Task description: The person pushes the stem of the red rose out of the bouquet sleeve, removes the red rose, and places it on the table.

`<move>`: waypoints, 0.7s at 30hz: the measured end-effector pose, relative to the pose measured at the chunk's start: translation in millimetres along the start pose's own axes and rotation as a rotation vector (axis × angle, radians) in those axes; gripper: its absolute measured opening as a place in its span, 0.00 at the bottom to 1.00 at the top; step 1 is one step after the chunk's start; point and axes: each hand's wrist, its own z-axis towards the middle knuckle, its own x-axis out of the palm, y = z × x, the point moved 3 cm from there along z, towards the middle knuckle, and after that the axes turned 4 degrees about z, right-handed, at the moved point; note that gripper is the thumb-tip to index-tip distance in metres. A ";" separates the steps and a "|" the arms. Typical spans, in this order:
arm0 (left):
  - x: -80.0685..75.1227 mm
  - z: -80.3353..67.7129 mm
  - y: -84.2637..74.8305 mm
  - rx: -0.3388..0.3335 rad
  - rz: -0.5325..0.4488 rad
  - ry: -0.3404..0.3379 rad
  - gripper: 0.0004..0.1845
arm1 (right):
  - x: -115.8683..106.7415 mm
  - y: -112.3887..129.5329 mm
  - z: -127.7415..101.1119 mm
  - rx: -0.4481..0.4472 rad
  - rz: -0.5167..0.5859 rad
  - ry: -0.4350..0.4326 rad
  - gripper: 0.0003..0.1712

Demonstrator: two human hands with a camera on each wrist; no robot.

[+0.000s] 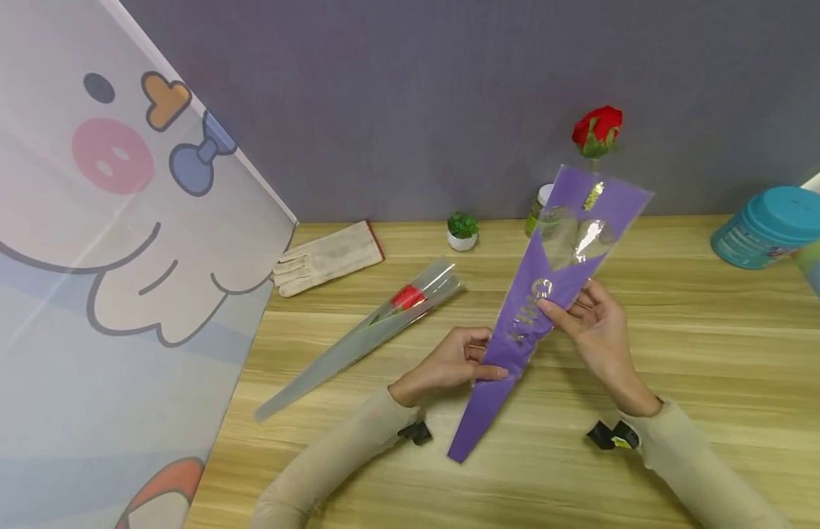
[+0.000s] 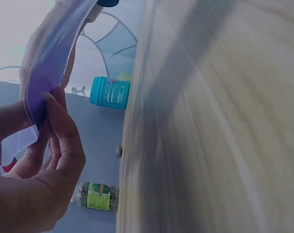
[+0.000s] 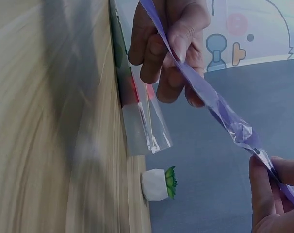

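Both hands hold a purple flower sleeve [image 1: 529, 316] with gold lettering, tilted over the table with its narrow end toward me. The left hand [image 1: 452, 360] pinches its lower part, thumb across the front. Higher up, the right hand [image 1: 598, 327] pinches the right edge between thumb and fingers; the right wrist view shows creased film between the hands. A red rose [image 1: 598, 128] stands above the wide top edge, its stem running down to the sleeve. Left of the hands lies a clear sleeve [image 1: 337, 360] with another red rose [image 1: 408, 297] inside.
A white glove [image 1: 331, 258] lies at the back left of the wooden table [image 1: 701, 353]. Along the back stand a small potted plant [image 1: 462, 231] and a jar [image 1: 534, 213], partly behind the purple sleeve. A blue tub [image 1: 767, 228] stands at the back right. Walls border the left and back.
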 end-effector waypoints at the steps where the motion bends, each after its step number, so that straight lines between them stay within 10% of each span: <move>1: -0.5 -0.5 -0.1 0.005 0.005 0.005 0.22 | -0.2 0.2 0.1 0.002 -0.003 0.003 0.27; 21: -10.7 0.1 -7.9 0.077 0.067 -0.056 0.20 | 6.3 -5.6 -6.3 0.054 -0.032 0.027 0.23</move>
